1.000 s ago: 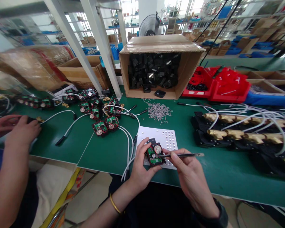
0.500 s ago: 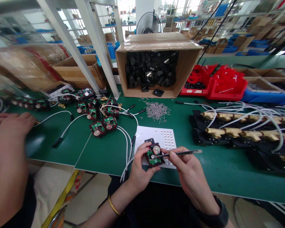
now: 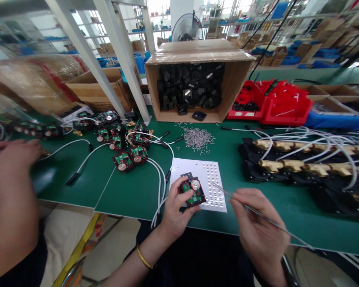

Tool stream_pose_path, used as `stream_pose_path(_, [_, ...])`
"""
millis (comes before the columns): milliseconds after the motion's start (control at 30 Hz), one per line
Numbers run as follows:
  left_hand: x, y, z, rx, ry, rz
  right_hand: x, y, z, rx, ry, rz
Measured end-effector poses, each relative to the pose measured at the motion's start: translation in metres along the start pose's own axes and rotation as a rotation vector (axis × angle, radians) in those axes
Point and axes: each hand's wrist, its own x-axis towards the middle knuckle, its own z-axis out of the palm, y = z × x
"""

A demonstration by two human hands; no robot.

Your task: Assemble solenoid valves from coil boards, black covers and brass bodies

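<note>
My left hand grips a circuit-board module in a black housing, with a round silver disc on its green board. One finger of that hand lies across the board. In my right hand is a pair of metal tweezers, its tip pointing left. The tip is over a white sheet that carries rows of small silver dots. Part of the sheet is hidden beneath the module. I cannot tell whether the tweezers hold anything.
Several similar modules with white cables lie left. Small screws are heaped before a cardboard box of black housings. Right are brass-fitted units and red bins. A co-worker's hands are at far left.
My right hand has drawn back to the right, and the tweezers have left the module for the dotted sheet. A left finger now rests on the board.
</note>
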Motion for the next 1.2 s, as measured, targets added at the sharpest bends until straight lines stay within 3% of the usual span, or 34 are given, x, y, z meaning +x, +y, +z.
stream_pose_path(67, [-0.002,-0.001,0.001,-0.062,0.018,-0.079,-0.001,-0.001,-0.006,0.061,0.029,0.086])
stream_pose_path(167, [-0.009,-0.001,0.004,-0.216,0.045,-0.245,-0.006,0.002,-0.005,0.267,-0.154,0.374])
stream_pose_path(267, [-0.015,-0.001,0.004,-0.270,0.028,-0.324,-0.014,0.003,0.004,0.348,-0.219,0.487])
stream_pose_path(433, [-0.016,-0.001,0.001,-0.246,-0.011,-0.350,-0.019,-0.004,0.017,0.189,-0.163,0.417])
stream_pose_path(567, [-0.014,-0.002,-0.002,-0.148,-0.024,-0.262,-0.024,-0.001,0.021,0.135,-0.168,0.382])
stream_pose_path(733, [-0.008,0.004,-0.006,0.032,-0.099,-0.200,-0.017,0.002,0.006,0.031,-0.175,0.309])
stream_pose_path(833, [-0.002,0.005,-0.008,0.119,-0.189,-0.221,0.027,0.001,-0.005,0.001,-0.049,0.182])
stream_pose_path(933, [0.000,-0.004,-0.007,0.142,-0.220,-0.186,0.097,0.004,0.012,-0.152,0.005,-0.033])
stream_pose_path(1067, [-0.006,-0.025,0.001,0.050,-0.056,-0.001,0.187,0.030,0.081,-0.616,-0.179,-0.023])
stream_pose_path(1200, [-0.010,-0.037,0.003,0.069,-0.019,-0.068,0.238,0.061,0.144,-0.717,-0.203,0.014])
